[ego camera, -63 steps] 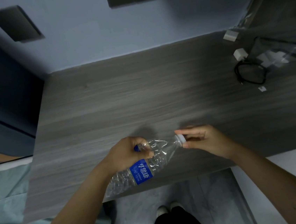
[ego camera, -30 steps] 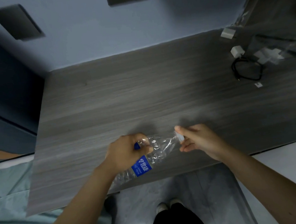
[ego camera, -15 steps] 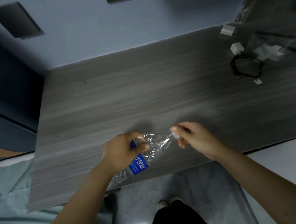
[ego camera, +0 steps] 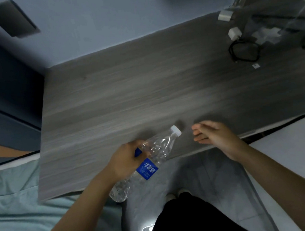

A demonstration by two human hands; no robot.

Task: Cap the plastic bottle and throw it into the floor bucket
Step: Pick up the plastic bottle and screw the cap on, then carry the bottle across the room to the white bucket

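Observation:
A clear, crumpled plastic bottle (ego camera: 157, 150) with a blue label (ego camera: 147, 169) is tilted over the desk's front edge, its neck pointing up and right. A white cap (ego camera: 176, 130) sits on its mouth. My left hand (ego camera: 123, 160) grips the bottle around its middle. To the right of the cap, my right hand (ego camera: 211, 134) is apart from the bottle, fingers spread, holding nothing. No floor bucket is in view.
The grey wood-grain desk (ego camera: 136, 98) stands against a blue wall. At its far right lie a coiled black cable (ego camera: 244, 52), white chargers (ego camera: 234, 32) and a clear bag. A teal bed cover (ego camera: 16, 205) lies to the left. My feet show on the grey floor (ego camera: 201, 174).
My right hand has let go of the cap and drawn away to the right, fingers opening. The capped bottle stays in my left hand.

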